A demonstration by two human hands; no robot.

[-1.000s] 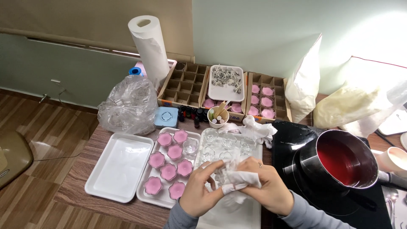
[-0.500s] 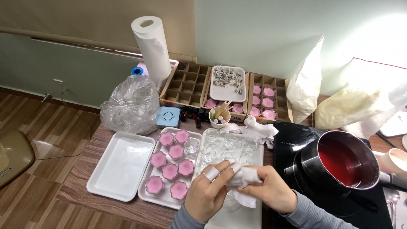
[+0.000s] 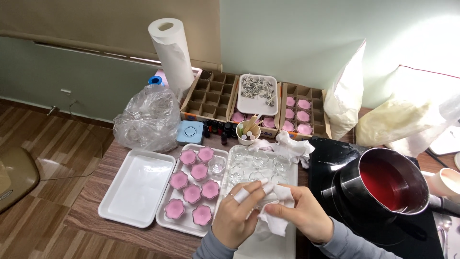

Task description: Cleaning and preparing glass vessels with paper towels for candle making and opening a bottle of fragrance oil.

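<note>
Both hands meet at the near edge of the brown wooden table (image 3: 91, 211), above the front end of a white rectangular tray of clear glass cups (image 3: 239, 160). The left hand (image 3: 235, 220) has its grip clenched on a crumpled white paper tissue (image 3: 273, 211), its fingertips wrapped in white tape or tissue, while the right hand (image 3: 302, 216) pinches the same tissue from the other side; whether a small glass cup sits inside the wad cannot be told. Just left of that tray stands a second white tray holding pink flower-shaped wax candles (image 3: 191, 194) and one clear cup, and further left lies an empty white rectangular tray (image 3: 136, 187). Behind these sit a crinkled clear plastic bag (image 3: 148, 120), a small light-blue square box (image 3: 190, 132), a tall roll of white paper towel (image 3: 172, 52), a small white cup of wooden sticks (image 3: 249, 134) and brown cardboard divider boxes (image 3: 213, 96), one carrying a white tray of metal wick holders (image 3: 257, 93). To the right, a dark metal pot of red liquid wax (image 3: 388, 184) rests on a black cooktop (image 3: 330, 158), near white plastic bags of pale flakes (image 3: 397, 120).
</note>
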